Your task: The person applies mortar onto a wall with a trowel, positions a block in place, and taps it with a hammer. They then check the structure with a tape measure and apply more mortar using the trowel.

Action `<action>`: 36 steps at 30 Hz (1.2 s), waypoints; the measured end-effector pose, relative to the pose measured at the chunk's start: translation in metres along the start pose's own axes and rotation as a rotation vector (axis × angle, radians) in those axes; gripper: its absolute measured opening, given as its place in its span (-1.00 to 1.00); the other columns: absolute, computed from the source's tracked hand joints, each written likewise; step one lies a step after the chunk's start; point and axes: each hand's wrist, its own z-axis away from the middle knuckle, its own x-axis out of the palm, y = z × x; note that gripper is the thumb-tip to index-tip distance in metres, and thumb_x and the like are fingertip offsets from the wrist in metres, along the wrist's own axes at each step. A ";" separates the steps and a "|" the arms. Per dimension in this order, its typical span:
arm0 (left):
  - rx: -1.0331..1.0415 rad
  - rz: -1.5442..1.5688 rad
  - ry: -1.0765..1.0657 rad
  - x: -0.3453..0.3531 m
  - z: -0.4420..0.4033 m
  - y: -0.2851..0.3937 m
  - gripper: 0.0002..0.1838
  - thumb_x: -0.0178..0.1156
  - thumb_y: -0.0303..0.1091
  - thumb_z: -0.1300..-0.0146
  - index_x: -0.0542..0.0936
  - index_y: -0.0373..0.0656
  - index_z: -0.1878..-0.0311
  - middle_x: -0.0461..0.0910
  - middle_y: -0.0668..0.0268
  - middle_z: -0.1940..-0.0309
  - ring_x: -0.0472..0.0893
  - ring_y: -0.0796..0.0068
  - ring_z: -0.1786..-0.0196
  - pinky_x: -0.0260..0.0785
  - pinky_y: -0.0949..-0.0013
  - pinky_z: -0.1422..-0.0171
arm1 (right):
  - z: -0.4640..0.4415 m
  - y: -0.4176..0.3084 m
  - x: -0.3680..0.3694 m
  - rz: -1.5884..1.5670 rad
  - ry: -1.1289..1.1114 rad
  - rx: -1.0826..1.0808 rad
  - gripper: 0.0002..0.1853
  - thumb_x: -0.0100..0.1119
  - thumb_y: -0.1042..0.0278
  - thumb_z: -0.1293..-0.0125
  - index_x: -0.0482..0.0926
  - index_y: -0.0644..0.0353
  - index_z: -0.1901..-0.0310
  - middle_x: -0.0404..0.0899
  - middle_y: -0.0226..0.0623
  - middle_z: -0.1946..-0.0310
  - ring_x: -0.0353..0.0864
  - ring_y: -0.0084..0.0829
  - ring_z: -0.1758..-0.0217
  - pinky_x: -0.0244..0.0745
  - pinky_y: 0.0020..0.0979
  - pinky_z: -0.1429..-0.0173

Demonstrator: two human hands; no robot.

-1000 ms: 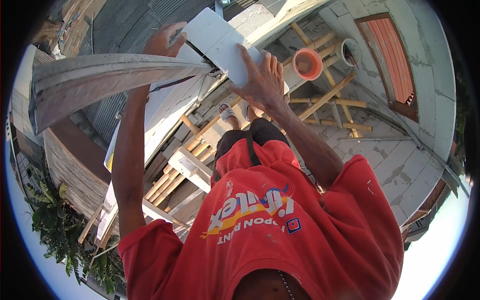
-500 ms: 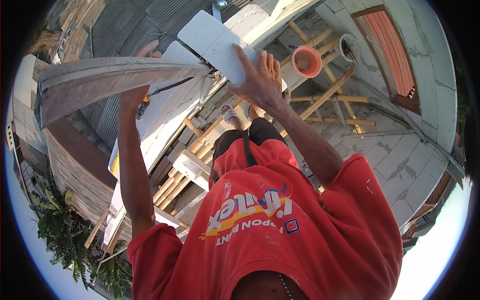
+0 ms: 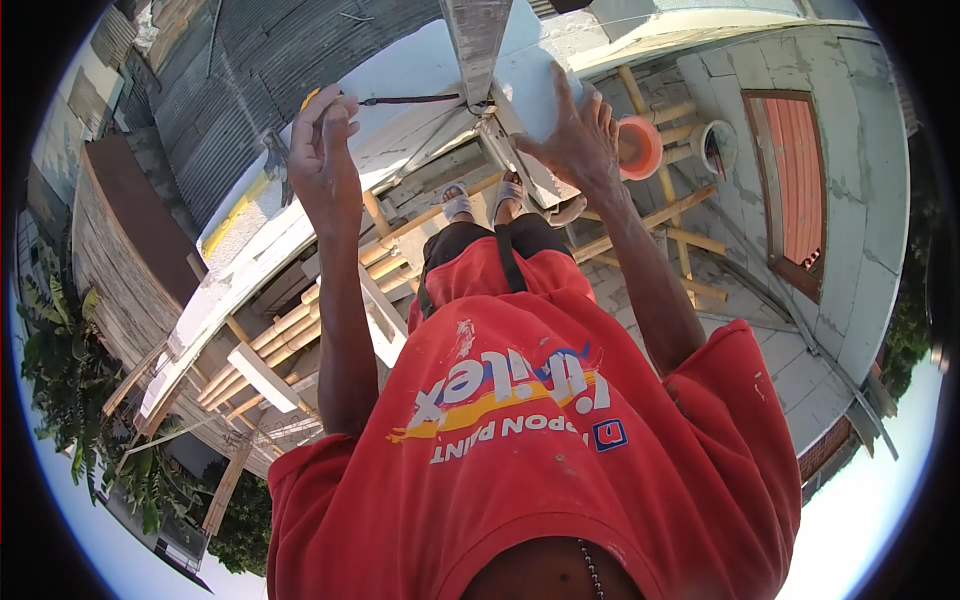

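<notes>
My right hand (image 3: 582, 145) lies with its fingers spread over the edge of a pale blue-grey block (image 3: 528, 92) on top of the wall. Beside that hand, a long grey beam (image 3: 474, 45) points away from me, its near end against the block. My left hand (image 3: 327, 160) is off the beam, fingers bent together above the wall top. A small yellow piece (image 3: 309, 97) shows behind its fingertips. From there a thin dark cord or rod (image 3: 410, 99) runs to the beam's near end. What the left fingers hold, if anything, is hidden.
My sandalled feet stand among bamboo poles (image 3: 290, 340) inside the block walls. An orange bucket (image 3: 638, 148) and a white bucket (image 3: 714, 146) sit to the right, near a framed red window panel (image 3: 787, 190). Corrugated roofing (image 3: 270, 75) lies beyond the wall.
The beam has swung from pointing left to pointing away from me. My left hand has come out from behind it, its fingers now bent. My right hand stays at the block.
</notes>
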 end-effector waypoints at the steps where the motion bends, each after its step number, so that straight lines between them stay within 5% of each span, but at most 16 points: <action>1: -0.061 0.044 0.006 0.002 0.017 -0.013 -0.60 0.12 -0.19 -0.55 0.57 -0.28 -0.26 0.71 0.15 0.04 0.68 0.42 -0.04 0.53 0.33 -0.15 | 0.001 0.001 0.001 -0.003 -0.012 0.010 0.24 0.52 -0.23 -0.01 -0.03 -0.10 -0.64 0.17 0.40 -0.34 0.27 0.29 -0.37 0.19 0.24 -0.40; 3: -0.208 0.092 -0.033 0.015 0.051 -0.030 -0.66 0.13 -0.23 -0.55 0.58 -0.27 -0.21 0.69 0.30 0.18 0.65 0.57 0.10 0.52 0.41 0.00 | 0.004 0.005 0.006 0.012 0.066 -0.018 0.24 0.52 -0.23 -0.01 -0.03 -0.10 -0.64 0.17 0.41 -0.34 0.26 0.30 -0.38 0.21 0.24 -0.38; 8: -0.447 0.043 -0.656 0.080 0.076 -0.097 -0.42 0.14 -0.14 -0.54 0.35 -0.24 -0.48 0.64 0.28 0.27 0.60 0.58 0.30 0.47 0.45 0.15 | 0.003 0.002 0.007 0.003 0.068 -0.006 0.22 0.53 -0.21 -0.01 -0.01 -0.10 -0.64 0.19 0.40 -0.34 0.26 0.31 -0.38 0.20 0.25 -0.39; 12: -0.711 0.332 -0.614 0.128 0.065 -0.126 -0.27 0.10 -0.33 -0.46 0.10 0.01 -0.64 0.59 0.25 0.26 0.50 0.57 0.42 0.38 0.43 0.31 | 0.002 0.002 0.008 0.003 0.078 -0.011 0.22 0.52 -0.20 -0.02 -0.02 -0.10 -0.64 0.19 0.40 -0.34 0.25 0.31 -0.39 0.19 0.25 -0.41; 18: -0.851 0.761 -0.325 0.150 0.067 -0.130 -0.27 0.08 -0.42 -0.38 0.12 0.09 -0.59 0.51 0.30 0.32 0.32 0.61 0.55 0.19 0.50 0.41 | 0.001 -0.003 0.003 -0.016 0.011 0.017 0.27 0.52 -0.29 -0.01 -0.06 -0.12 -0.65 0.19 0.43 -0.32 0.26 0.35 -0.38 0.21 0.26 -0.42; 21: -0.814 0.760 -0.344 0.151 0.070 -0.134 -0.37 0.06 -0.45 -0.42 0.26 0.12 -0.54 0.46 0.34 0.29 0.35 0.59 0.50 0.27 0.47 0.38 | -0.001 -0.001 0.004 -0.006 0.005 0.008 0.30 0.53 -0.33 0.01 -0.08 -0.13 -0.66 0.21 0.42 -0.30 0.27 0.36 -0.36 0.22 0.25 -0.41; 26: -0.789 0.748 -0.404 0.155 0.079 -0.139 -0.29 0.08 -0.40 -0.38 0.20 0.07 -0.59 0.50 0.34 0.37 0.32 0.66 0.54 0.16 0.50 0.45 | -0.001 0.003 0.008 0.022 0.029 -0.024 0.34 0.53 -0.36 0.04 -0.10 -0.10 -0.66 0.25 0.40 -0.24 0.29 0.37 -0.32 0.25 0.20 -0.39; 29: -0.749 0.701 -0.429 0.150 0.079 -0.128 -0.25 0.05 -0.36 -0.38 0.13 0.04 -0.63 0.51 0.35 0.36 0.35 0.66 0.53 0.21 0.50 0.41 | -0.002 0.006 0.008 -0.004 -0.036 -0.049 0.37 0.53 -0.30 -0.03 -0.22 0.02 -0.66 0.26 0.29 -0.38 0.28 0.27 -0.43 0.25 0.07 -0.47; 30: -0.734 0.702 -0.441 0.149 0.079 -0.130 -0.25 0.05 -0.35 -0.38 0.13 0.03 -0.63 0.52 0.35 0.36 0.36 0.66 0.53 0.22 0.50 0.40 | -0.005 0.007 0.011 -0.156 -0.014 -0.051 0.37 0.56 -0.31 0.07 -0.13 -0.07 -0.66 0.21 0.40 -0.32 0.27 0.34 -0.36 0.25 0.19 -0.39; 36: -0.660 0.635 -0.479 0.148 0.085 -0.137 -0.26 0.05 -0.30 -0.38 0.13 -0.07 -0.62 0.55 0.32 0.31 0.42 0.62 0.49 0.30 0.48 0.37 | -0.004 -0.002 0.003 -0.020 -0.058 -0.006 0.40 0.56 -0.30 0.08 -0.18 -0.09 -0.66 0.10 0.44 -0.41 0.20 0.38 -0.44 0.22 0.20 -0.45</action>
